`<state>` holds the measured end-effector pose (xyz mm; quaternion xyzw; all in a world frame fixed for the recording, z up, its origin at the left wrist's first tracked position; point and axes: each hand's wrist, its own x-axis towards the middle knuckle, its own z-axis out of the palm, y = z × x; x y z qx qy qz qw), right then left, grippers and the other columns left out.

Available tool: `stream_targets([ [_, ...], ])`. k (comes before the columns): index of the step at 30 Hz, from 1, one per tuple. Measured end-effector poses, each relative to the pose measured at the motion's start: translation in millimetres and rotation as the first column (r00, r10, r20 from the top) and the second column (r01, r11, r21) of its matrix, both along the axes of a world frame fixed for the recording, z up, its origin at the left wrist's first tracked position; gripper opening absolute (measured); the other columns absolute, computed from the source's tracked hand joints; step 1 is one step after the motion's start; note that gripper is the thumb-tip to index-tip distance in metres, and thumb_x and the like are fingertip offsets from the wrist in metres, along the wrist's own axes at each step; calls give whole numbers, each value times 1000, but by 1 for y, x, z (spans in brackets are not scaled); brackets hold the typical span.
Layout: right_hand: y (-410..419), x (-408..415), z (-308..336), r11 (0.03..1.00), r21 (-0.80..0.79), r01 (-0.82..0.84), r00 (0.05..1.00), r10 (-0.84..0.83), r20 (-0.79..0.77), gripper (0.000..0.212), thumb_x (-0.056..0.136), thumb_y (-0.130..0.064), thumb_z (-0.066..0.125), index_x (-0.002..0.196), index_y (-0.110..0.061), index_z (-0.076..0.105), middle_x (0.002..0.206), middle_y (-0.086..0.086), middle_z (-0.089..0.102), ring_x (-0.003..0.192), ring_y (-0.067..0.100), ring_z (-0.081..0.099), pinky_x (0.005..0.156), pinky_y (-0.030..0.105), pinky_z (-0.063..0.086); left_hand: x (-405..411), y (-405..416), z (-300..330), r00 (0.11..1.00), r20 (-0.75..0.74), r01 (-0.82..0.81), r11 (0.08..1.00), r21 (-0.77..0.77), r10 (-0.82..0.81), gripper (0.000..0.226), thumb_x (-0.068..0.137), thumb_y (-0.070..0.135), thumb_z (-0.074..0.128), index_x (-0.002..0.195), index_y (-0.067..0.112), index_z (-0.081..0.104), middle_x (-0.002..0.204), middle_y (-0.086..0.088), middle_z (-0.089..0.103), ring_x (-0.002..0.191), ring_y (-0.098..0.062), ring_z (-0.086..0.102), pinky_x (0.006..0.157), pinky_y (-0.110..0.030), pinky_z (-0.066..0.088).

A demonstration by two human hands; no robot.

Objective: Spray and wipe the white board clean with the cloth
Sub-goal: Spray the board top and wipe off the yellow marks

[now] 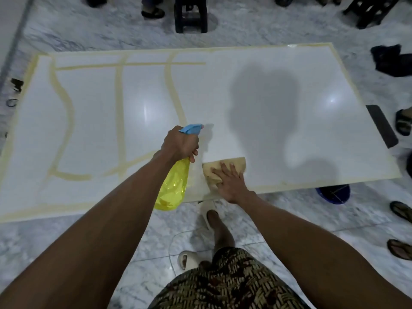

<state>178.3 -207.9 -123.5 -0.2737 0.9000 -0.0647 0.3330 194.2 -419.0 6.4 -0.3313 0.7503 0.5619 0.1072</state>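
Note:
A large white board (278, 70) lies flat in front of me, with yellowish streaks across its left half and along its edges. My left hand (180, 143) grips a yellow spray bottle (174, 186) with a blue nozzle pointing right over the board. My right hand (230, 181) lies flat, fingers spread, pressing a tan cloth (236, 163) onto the board near its front edge. The right half of the board looks free of streaks and carries my shadow.
A black eraser-like bar (382, 128) lies on the board's right edge. A blue bucket (333, 194) sits under the front right corner. A dark cloth (392, 60), black stools (190, 14) and other people's sandalled feet (403, 121) ring the marble floor.

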Motion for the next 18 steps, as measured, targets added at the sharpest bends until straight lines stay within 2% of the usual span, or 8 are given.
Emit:
stream_targets([
  [2, -2, 3, 14, 997, -19, 68, 995, -66, 74, 56, 101, -32, 39, 154, -37, 24, 166, -1, 6, 152, 29, 1, 121, 55, 7, 8, 0, 6, 1000, 8, -1, 1000, -17, 1, 52, 71, 26, 53, 116, 19, 77, 71, -9, 75, 76, -43, 78, 76, -51, 67],
  [4, -14, 0, 31, 989, -48, 143, 973, -131, 192, 51, 102, -25, 39, 152, -26, 32, 160, 5, 25, 148, 31, 22, 119, 50, 21, 15, -2, 15, 1000, 4, 2, 999, -32, -2, 53, 71, 26, 52, 118, 21, 77, 73, -10, 75, 75, -41, 79, 75, -49, 67],
  [7, -40, -14, 74, 849, -139, 510, 780, -388, 491, 39, 94, -42, 53, 131, -28, 54, 124, 9, 61, 114, 32, 60, 94, 44, 51, 17, -12, 32, 999, -14, -35, 998, -50, 34, 45, 74, 26, 56, 112, 10, 76, 71, -9, 75, 64, -36, 77, 68, -42, 66],
  [8, -50, -23, 90, 783, -169, 598, 718, -430, 548, 41, 90, -47, 54, 124, -25, 58, 117, 11, 64, 107, 31, 63, 92, 44, 52, 17, -18, 39, 999, -19, -38, 997, -65, 37, 36, 79, 23, 58, 107, 6, 74, 71, -10, 75, 58, -33, 74, 64, -37, 63],
  [10, -68, -47, 108, 690, -257, 677, 671, -435, 600, 59, 81, -48, 48, 124, -9, 58, 124, 21, 62, 114, 38, 61, 103, 50, 47, 13, -30, 55, 998, -46, -46, 995, -86, 42, 23, 91, 15, 56, 108, 12, 72, 75, -12, 74, 57, -30, 72, 57, -32, 58],
  [12, -92, -76, 123, 601, -310, 736, 632, -447, 634, 67, 75, -48, 45, 127, -8, 55, 130, 24, 59, 117, 41, 59, 103, 55, 47, 2, -48, 69, 995, -84, -55, 995, -83, 48, 39, 87, 17, 55, 121, 19, 73, 78, -13, 73, 69, -38, 77, 60, -34, 60],
  [15, -137, -111, 144, 569, -414, 710, 688, -440, 576, 42, 89, -40, 43, 114, -9, 57, 112, 15, 65, 103, 30, 64, 94, 42, 53, -19, -81, 75, 994, -88, -79, 993, -87, 72, 62, 71, 24, 50, 128, 16, 73, 72, -10, 73, 73, -42, 78, 65, -38, 61],
  [18, -181, -159, 143, 631, -467, 619, 784, -457, 421, 23, 100, -26, 37, 101, -11, 55, 85, 0, 55, 76, 16, 52, 68, 28, 42, -41, -113, 70, 989, -114, -96, 994, -52, 90, 59, 79, 18, 49, 133, 22, 72, 74, -11, 70, 69, -36, 75, 59, -34, 58],
])
